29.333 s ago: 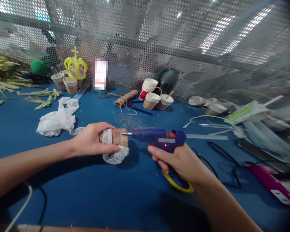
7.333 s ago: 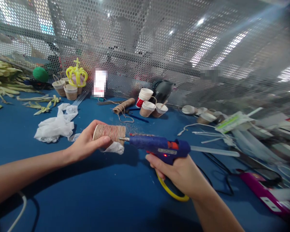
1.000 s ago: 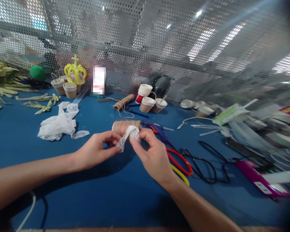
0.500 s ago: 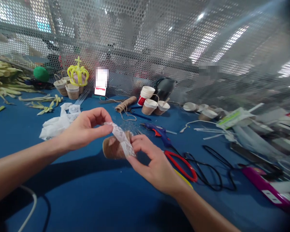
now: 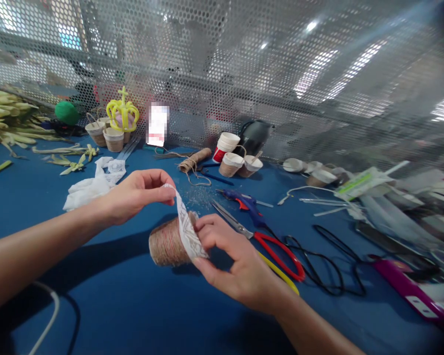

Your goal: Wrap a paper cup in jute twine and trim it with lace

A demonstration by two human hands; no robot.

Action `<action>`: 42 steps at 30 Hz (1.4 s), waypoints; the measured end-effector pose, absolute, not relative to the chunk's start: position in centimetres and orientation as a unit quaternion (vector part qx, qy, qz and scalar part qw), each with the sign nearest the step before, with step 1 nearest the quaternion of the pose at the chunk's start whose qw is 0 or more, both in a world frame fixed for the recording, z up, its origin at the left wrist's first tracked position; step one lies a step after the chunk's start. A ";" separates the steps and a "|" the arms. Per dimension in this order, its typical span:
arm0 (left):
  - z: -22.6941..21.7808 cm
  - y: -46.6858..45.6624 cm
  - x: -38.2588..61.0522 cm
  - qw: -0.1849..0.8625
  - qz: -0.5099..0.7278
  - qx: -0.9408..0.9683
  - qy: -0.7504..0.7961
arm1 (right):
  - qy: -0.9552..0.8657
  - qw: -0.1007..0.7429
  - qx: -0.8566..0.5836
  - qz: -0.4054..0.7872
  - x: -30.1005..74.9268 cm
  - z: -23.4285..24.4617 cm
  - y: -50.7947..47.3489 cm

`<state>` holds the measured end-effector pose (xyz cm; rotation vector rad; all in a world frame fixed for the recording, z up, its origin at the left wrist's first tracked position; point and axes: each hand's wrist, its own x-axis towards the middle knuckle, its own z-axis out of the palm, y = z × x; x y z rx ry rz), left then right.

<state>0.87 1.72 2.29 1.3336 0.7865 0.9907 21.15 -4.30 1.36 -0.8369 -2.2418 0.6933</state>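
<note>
1. The twine cup (image 5: 168, 246) is in front of the person, near the middle, between the two hands. A white lace strip (image 5: 187, 229) goes across its right end.
2. The left hand (image 5: 140, 195) has its thumb and finger pinched together on the loose top of the lace strip. There is almost no gap between them.
3. The right hand (image 5: 237, 261) has its fingers bent around the lace end of the twine cup, part way closed, holding cup and lace together.
4. To do this well, I would hold the cup still, pull the lace gently so it stays flat, and keep its edge even with the cup's end. Pulling too hard could twist it. If there is glue underneath, it may be hot, so press with care.
5. The cup lies on its side. Its long axis goes mostly left to right. The plain twine end points left; the lace end points right, and I think that is the mouth. I cannot tell if it touches the tabletop (image 5: 133, 305).
6. Scissors (image 5: 231, 219) and a blue glue gun (image 5: 247, 204) lie just beyond the right hand.
</note>
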 end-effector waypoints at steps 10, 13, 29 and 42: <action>2.0 2.0 0.9 0.674 0.405 0.516 0.339 | -0.850 0.318 -0.322 0.268 21.3 1.0 -4.4; 1.7 2.1 0.9 0.646 0.408 0.542 0.350 | -0.849 0.317 -0.323 0.273 21.2 1.1 -4.4; 0.7 1.9 1.6 0.606 0.396 0.582 0.371 | -0.853 0.301 -0.313 0.291 21.2 0.9 -4.6; -0.1 1.8 1.9 0.608 0.352 0.607 0.372 | -0.858 0.303 -0.295 0.292 20.9 1.3 -4.8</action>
